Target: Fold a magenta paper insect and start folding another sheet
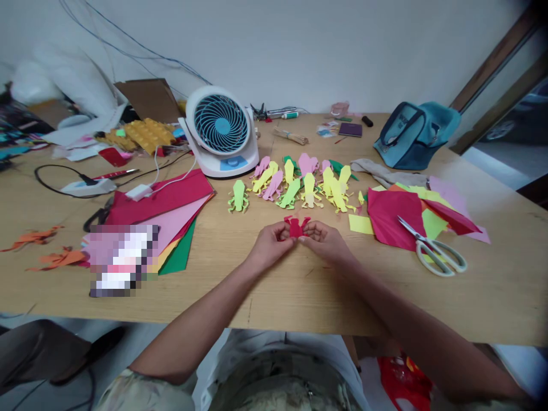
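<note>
Between my two hands, just above the table [274,291], is a small red paper cutout [296,227] with leg-like strips at its top, much like the paper frogs behind it. My left hand [274,240] pinches its left side. On the other side, the fingers and thumb of my right hand [321,238] close on its right edge. Beyond my hands lie several paper frogs in yellow [309,188], light green [238,196], pink [307,164] and dark green.
A white fan [222,128] stands behind the frogs. On the right, scissors [432,248] lie over red paper [396,214] and other scraps, near a blue bag [411,134]. Coloured sheets [180,251], a pixelated object [124,260], a power strip [89,187] and orange paper figures [62,258] are left.
</note>
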The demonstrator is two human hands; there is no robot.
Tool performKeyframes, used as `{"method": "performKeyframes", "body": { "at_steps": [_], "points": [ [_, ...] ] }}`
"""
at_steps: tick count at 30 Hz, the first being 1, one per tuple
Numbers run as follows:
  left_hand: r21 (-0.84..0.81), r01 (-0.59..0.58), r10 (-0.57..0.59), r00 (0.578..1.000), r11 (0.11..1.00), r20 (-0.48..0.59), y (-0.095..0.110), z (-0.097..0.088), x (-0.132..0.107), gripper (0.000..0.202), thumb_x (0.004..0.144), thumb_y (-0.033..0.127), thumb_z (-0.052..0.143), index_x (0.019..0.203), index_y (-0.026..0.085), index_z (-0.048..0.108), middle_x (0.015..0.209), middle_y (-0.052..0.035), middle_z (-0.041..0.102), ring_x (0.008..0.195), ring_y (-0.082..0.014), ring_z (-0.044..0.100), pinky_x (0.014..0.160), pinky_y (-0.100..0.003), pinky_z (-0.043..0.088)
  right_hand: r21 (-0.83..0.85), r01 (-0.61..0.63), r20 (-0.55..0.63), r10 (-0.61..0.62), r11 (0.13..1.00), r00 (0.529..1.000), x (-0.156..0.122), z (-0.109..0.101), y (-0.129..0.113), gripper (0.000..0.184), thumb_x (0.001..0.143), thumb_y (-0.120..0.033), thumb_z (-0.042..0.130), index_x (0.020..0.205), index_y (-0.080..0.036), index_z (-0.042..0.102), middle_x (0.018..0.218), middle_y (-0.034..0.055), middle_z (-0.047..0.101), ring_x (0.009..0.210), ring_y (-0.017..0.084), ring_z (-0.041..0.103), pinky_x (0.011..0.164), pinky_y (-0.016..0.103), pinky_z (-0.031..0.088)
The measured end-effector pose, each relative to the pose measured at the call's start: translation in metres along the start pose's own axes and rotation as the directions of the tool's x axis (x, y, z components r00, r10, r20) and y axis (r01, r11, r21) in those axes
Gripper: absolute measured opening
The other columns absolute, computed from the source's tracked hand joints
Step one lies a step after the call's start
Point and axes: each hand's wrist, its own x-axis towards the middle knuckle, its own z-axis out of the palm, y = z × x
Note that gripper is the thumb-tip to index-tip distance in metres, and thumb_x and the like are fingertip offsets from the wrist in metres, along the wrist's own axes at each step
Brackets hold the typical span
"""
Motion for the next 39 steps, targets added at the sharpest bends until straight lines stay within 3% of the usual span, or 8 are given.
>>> {"method": "performKeyframes", "body": {
  "at_steps": [4,9,13,16,22,25,31,39],
  "points": [
    [-0.054,0.03,-0.031,0.999,0.998,-0.019,0.002,-0.001,0.0,0.032,0.067,0.031,0.081,0.092,0.015,0.068,0.083,-0.0027,0.071,0.07,-0.0127,0.062,0.069,-0.024,0.044,-0.024,0.012,-0.036,-0.013,1.0,0.999,0.002,-0.001,0.007,0.037,0.066,-0.041,0.079,0.092,-0.02,0.061,0.071,-0.0013,0.067,0.066,0.014,0.064,0.066,0.029,0.051],
    [-0.153,0.146,-0.156,0.986,0.977,-0.055,0.003,-0.003,0.001,0.042,0.065,0.028,0.083,0.1,0.015,0.063,0.067,0.0021,0.065,0.057,-0.0094,0.056,0.061,-0.022,0.041,-0.025,0.004,-0.105,-0.007,1.0,0.994,0.005,-0.004,0.011,0.041,0.066,-0.039,0.077,0.099,-0.021,0.062,0.068,-0.0024,0.066,0.063,0.015,0.062,0.063,0.028,0.048],
    [0.008,0.019,-0.017,0.985,1.0,-0.17,-0.004,0.001,0.0,0.03,0.071,0.02,0.075,0.097,0.017,0.062,0.067,0.0045,0.062,0.057,-0.0077,0.052,0.06,-0.02,0.04,-0.048,-0.039,-0.082,0.035,0.998,0.996,0.007,-0.003,0.012,0.039,0.065,-0.04,0.077,0.097,-0.021,0.064,0.067,-0.002,0.067,0.063,0.015,0.063,0.06,0.027,0.047],
    [0.072,-0.049,0.061,0.983,0.996,-0.174,-0.006,0.003,-0.001,0.028,0.072,0.018,0.074,0.098,0.018,0.063,0.071,0.004,0.063,0.063,-0.0085,0.056,0.065,-0.021,0.043,-0.075,-0.039,-0.088,0.032,0.996,0.996,0.006,-0.003,0.01,0.031,0.066,-0.042,0.076,0.086,-0.022,0.065,0.07,-0.0006,0.068,0.061,0.015,0.061,0.06,0.027,0.047],
    [-0.361,0.166,-0.189,0.981,0.918,-0.031,0.012,-0.002,-0.002,0.029,0.085,0.035,0.07,0.105,0.014,0.064,0.088,-0.0078,0.075,0.077,-0.0138,0.07,0.072,-0.025,0.052,-0.057,-0.017,-0.177,0.007,0.998,0.984,0.004,-0.004,0.003,0.028,0.067,-0.043,0.074,0.081,-0.021,0.064,0.069,-0.0007,0.066,0.061,0.013,0.057,0.06,0.027,0.046],
    [-0.445,0.229,-0.241,0.97,0.866,0.031,0.015,-0.004,-0.001,0.031,0.078,0.03,0.079,0.102,0.013,0.067,0.091,-0.0089,0.076,0.081,-0.0135,0.072,0.078,-0.026,0.054,-0.038,-0.009,-0.196,0.001,0.999,0.981,0.004,-0.004,0.002,0.028,0.067,-0.043,0.075,0.081,-0.021,0.064,0.068,-0.0007,0.066,0.059,0.013,0.057,0.059,0.026,0.045],
    [-0.375,0.203,-0.218,0.976,0.904,0.005,0.009,-0.006,-0.001,0.041,0.06,0.035,0.092,0.088,0.012,0.073,0.079,-0.0041,0.074,0.072,-0.0112,0.068,0.078,-0.027,0.054,-0.033,0.018,-0.197,-0.024,0.999,0.98,0.006,-0.002,0.005,0.03,0.066,-0.046,0.075,0.08,-0.022,0.063,0.071,0.0001,0.068,0.061,0.014,0.058,0.059,0.027,0.047],
    [-0.189,0.123,-0.127,0.992,0.974,-0.008,0.005,-0.005,0.002,0.038,0.058,0.033,0.09,0.086,0.014,0.072,0.077,-0.0035,0.075,0.063,-0.0111,0.064,0.067,-0.024,0.051,-0.036,0.004,-0.165,-0.01,0.999,0.986,0.005,-0.001,0.007,0.026,0.067,-0.042,0.074,0.081,-0.022,0.065,0.07,-0.0004,0.068,0.062,0.014,0.059,0.061,0.028,0.048]
  ]
}}
